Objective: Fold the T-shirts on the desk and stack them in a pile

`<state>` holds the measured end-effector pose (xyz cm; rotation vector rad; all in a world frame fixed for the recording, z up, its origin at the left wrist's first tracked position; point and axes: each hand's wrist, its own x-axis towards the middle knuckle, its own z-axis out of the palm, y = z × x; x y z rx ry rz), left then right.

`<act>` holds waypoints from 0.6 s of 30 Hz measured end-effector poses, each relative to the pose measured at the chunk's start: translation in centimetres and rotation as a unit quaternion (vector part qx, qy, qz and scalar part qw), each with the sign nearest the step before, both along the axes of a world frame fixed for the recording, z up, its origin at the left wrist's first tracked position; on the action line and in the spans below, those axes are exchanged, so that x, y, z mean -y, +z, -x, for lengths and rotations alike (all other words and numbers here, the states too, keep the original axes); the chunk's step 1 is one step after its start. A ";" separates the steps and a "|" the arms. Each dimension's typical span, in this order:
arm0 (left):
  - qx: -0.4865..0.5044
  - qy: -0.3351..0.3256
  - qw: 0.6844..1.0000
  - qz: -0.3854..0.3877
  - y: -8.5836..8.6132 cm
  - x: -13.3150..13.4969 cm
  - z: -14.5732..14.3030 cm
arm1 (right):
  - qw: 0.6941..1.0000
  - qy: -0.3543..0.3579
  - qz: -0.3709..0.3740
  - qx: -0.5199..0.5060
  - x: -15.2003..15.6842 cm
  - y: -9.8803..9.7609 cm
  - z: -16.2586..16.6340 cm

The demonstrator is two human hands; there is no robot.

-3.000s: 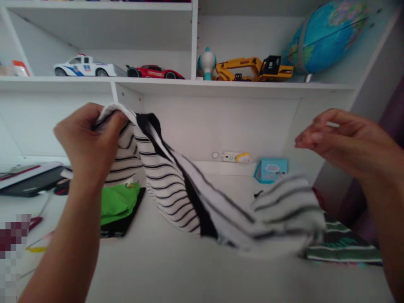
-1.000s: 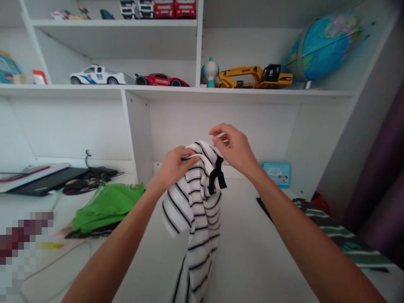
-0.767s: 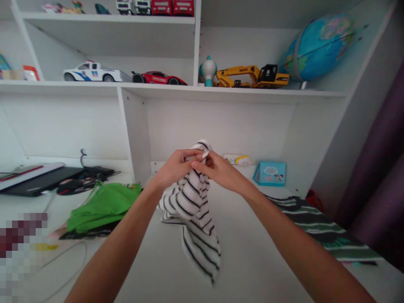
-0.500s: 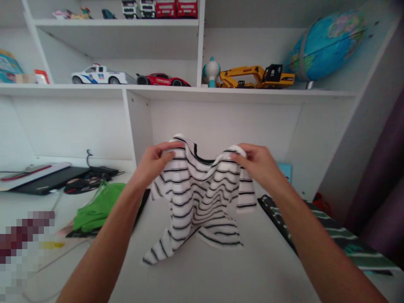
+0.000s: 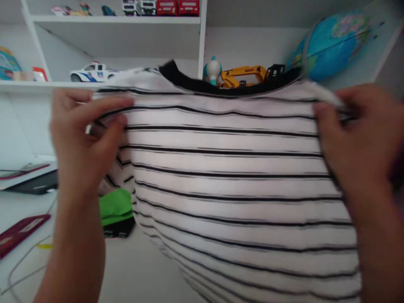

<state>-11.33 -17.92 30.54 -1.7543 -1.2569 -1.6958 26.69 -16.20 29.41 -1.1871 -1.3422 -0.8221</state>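
Observation:
A white shirt with thin black stripes and a black collar [image 5: 227, 168] hangs spread wide and close in front of me, filling most of the view. My left hand [image 5: 85, 139] pinches its left shoulder, fingers closed on the cloth. At the other shoulder, my right hand [image 5: 360, 139] grips the fabric the same way. The shirt hides the middle of the white desk [image 5: 139, 269] behind it.
A folded green garment [image 5: 115, 208] lies on a dark one at the left. A laptop [image 5: 28, 181] and a dark red booklet [image 5: 19, 229] sit further left. The shelf above holds a white toy car [image 5: 91, 71], a yellow excavator [image 5: 243, 75] and a globe [image 5: 334, 42].
The hands gathered the hanging shirt at its top, took a shoulder each, then pulled apart and lifted it nearer, so it now hangs spread flat.

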 end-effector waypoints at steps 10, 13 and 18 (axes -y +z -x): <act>-0.225 0.085 0.933 0.269 -13.6 -15.5 -3.5 | 0.914 -0.066 0.390 0.089 -12.9 -9.9 2.3; -0.303 0.021 0.877 0.373 -19.1 -14.6 -4.8 | 0.878 -0.004 0.461 0.128 -11.5 -15.0 3.9; -0.346 -0.056 0.779 0.520 -26.3 -12.8 -3.9 | 0.775 0.115 0.594 0.182 -6.3 -23.8 5.1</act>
